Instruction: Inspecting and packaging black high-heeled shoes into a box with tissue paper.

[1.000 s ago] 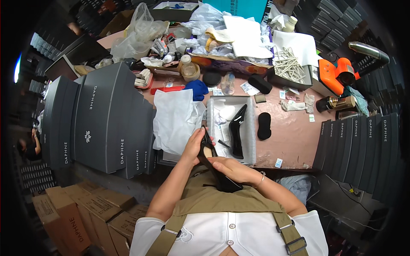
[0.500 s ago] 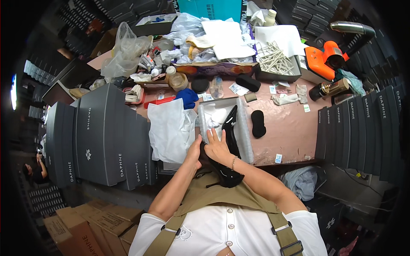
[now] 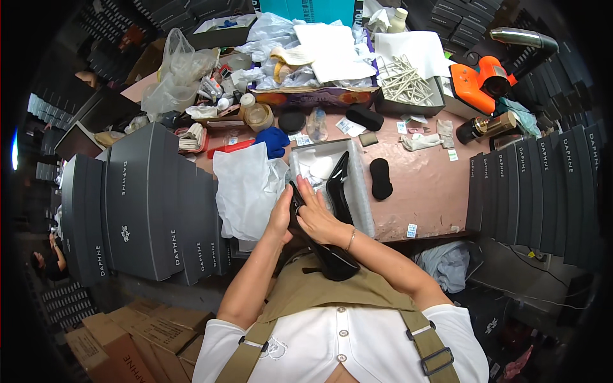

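Fingers of the right hand (image 3: 322, 222), splayed out over the open box half a second ago, now lie closer together against the glossy black pump (image 3: 333, 260), and the view has shifted slightly. From the left, dark grey shoeboxes (image 3: 142, 204) stand on end in a row, with brown cardboard cartons (image 3: 131, 335) below them. Clear plastic bags (image 3: 175, 80) heap up behind. White tissue paper (image 3: 242, 191) lies crumpled beside the boxes, and a blue cloth (image 3: 273, 140) sits bunched just past its upper edge. Next comes the left hand (image 3: 280, 215), its fingers wrapped around the upper end of that pump, pinching it against the palm. The shoe slants between both hands, its lower end down in front of the person's khaki apron (image 3: 332, 297); whether the right hand grips it or only presses on it cannot be told. Just beyond the hands stands an open shoebox (image 3: 365, 214), with a second black pump (image 3: 338, 191) inside along its right side. Farther right, a black oval pad (image 3: 381, 180) lies on the pinkish surface (image 3: 424, 204), then an orange tool (image 3: 469, 87) at the back and more grey shoeboxes (image 3: 539, 185) standing upright.
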The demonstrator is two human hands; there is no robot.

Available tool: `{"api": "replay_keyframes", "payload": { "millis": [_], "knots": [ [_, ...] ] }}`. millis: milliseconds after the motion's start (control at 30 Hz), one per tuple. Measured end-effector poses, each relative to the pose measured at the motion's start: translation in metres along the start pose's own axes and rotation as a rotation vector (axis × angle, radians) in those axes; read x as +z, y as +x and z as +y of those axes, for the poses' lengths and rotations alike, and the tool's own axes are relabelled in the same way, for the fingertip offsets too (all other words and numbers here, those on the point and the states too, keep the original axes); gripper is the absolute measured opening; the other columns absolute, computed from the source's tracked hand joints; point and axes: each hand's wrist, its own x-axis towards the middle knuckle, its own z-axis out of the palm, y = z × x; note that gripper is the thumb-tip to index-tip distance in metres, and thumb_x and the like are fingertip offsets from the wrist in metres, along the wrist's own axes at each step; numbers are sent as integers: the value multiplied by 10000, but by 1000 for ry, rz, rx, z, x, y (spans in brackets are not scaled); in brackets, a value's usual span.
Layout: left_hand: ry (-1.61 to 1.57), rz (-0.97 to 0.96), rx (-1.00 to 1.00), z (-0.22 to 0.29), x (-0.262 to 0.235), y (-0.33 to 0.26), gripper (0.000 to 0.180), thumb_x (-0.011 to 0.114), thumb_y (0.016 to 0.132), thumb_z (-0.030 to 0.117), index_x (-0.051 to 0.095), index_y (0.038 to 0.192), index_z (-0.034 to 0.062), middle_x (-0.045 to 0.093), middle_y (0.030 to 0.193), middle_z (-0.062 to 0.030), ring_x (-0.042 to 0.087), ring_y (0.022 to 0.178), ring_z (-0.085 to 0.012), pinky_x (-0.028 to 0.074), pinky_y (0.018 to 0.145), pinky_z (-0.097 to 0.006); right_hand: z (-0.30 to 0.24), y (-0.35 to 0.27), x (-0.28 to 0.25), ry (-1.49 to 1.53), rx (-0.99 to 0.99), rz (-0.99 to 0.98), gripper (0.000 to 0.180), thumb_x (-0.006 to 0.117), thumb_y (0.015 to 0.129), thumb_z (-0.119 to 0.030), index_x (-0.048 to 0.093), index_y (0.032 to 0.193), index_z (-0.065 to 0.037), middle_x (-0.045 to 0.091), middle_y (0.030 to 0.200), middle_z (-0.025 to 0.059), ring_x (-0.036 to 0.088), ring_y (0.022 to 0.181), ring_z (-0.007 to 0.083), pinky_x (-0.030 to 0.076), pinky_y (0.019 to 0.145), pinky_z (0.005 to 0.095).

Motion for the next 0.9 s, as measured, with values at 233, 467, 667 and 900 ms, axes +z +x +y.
{"api": "replay_keyframes", "payload": {
  "millis": [233, 467, 667, 900],
  "knots": [
    [30, -94, 5, -7, -20, -6, 375, 414, 1000, 383, 521, 1159, 61, 601, 989, -92, 615, 881, -179, 517, 789, -325, -25, -40, -41, 167, -147, -303, 416, 438, 897, -114, 460, 1294, 8, 41, 1556, 213, 4, 1438, 412, 85, 1125, 581],
    [103, -118, 67, 9, 5, -14, 428, 409, 996, 405, 457, 1212, 39, 606, 919, -120, 636, 845, -231, 550, 735, -372, -55, -33, -57, 235, -32, -163, 444, 379, 972, -346, 423, 1198, 34, 479, 1173, 209, 437, 1179, 346, 193, 1068, 557],
    [81, -1, 157, 14, -16, -21, 433, 435, 981, 396, 451, 1228, 41, 601, 936, -130, 642, 822, -255, 567, 719, -431, -44, -45, -39, 510, -89, -233, 470, 393, 1004, -352, 507, 1223, 49, 500, 1264, 221, 478, 1172, 340, 349, 1016, 397],
    [-433, -125, 134, -4, -10, -49, 626, 409, 943, 511, 390, 1374, 57, 528, 1275, -194, 515, 1190, -327, 407, 992, -580, 54, 31, -80, -161, 30, 33, 245, 582, 857, -184, 646, 1020, -12, 655, 1002, 147, 646, 878, 338, 517, 788, 396]
  ]
}}
